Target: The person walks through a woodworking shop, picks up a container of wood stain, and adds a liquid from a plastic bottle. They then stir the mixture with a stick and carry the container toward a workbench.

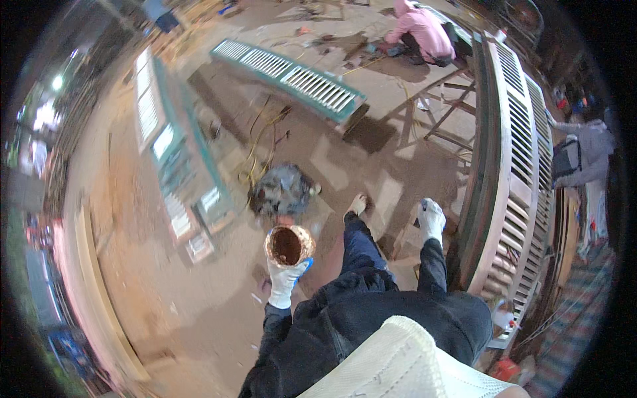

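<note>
My left hand point(283, 281), in a white glove with blue on it, grips a round, open-topped container point(269, 247) stained reddish brown. Its mouth faces up and its inside is dark brown. My right hand point(432, 220), also in a white glove, is held low in front of me, left of a long slatted shutter panel point(519, 182). Its fingers look curled together; whether anything is in them is hidden. Beyond the container, a dark crumpled bundle point(284, 190) lies on the ground.
A green-edged louvred panel point(285, 76) stands raised ahead, and more panels point(174, 166) lie at left. Yellow cord point(254, 156) trails near the bundle. A person in pink point(424, 33) crouches at the far right; another person point(584, 156) is beyond the right-hand panels. A wooden beam point(106, 292) runs along the left.
</note>
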A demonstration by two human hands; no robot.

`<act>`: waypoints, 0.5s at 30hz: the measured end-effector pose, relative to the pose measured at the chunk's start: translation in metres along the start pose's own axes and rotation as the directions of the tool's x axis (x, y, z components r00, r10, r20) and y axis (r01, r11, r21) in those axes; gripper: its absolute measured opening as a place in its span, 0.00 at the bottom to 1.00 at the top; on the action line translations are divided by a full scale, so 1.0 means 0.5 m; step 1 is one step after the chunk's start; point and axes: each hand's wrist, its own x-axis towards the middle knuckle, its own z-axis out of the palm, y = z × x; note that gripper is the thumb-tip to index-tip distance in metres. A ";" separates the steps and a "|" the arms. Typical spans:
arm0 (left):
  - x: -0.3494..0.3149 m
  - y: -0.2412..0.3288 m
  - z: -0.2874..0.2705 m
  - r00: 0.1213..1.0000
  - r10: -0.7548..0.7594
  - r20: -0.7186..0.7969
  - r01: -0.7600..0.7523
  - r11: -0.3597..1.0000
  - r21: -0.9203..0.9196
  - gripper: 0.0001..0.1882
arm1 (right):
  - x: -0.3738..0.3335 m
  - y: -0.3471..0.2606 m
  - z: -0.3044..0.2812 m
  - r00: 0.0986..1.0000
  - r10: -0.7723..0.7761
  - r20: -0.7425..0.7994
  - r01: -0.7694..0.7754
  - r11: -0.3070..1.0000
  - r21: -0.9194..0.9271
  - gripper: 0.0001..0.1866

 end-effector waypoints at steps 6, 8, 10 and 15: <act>0.436 -0.046 0.191 0.999 -0.029 0.031 0.031 0.998 -0.049 0.43 | 0.393 -0.063 -0.063 0.993 0.040 -0.114 -0.046 0.998 -0.050 0.14; 0.572 -0.003 0.257 0.994 0.030 0.107 -0.031 0.999 0.010 0.44 | 0.468 -0.013 -0.077 0.953 0.104 -0.285 -0.135 0.987 -0.089 0.18; 0.684 0.028 0.333 0.979 0.076 0.191 -0.081 0.996 0.022 0.45 | 0.517 0.039 -0.120 0.915 0.239 -0.326 -0.317 0.925 -0.211 0.24; 0.908 0.054 0.497 0.937 0.172 0.305 -0.173 0.985 -0.022 0.52 | 0.591 0.109 -0.160 0.811 0.402 -0.426 -0.497 0.857 -0.138 0.29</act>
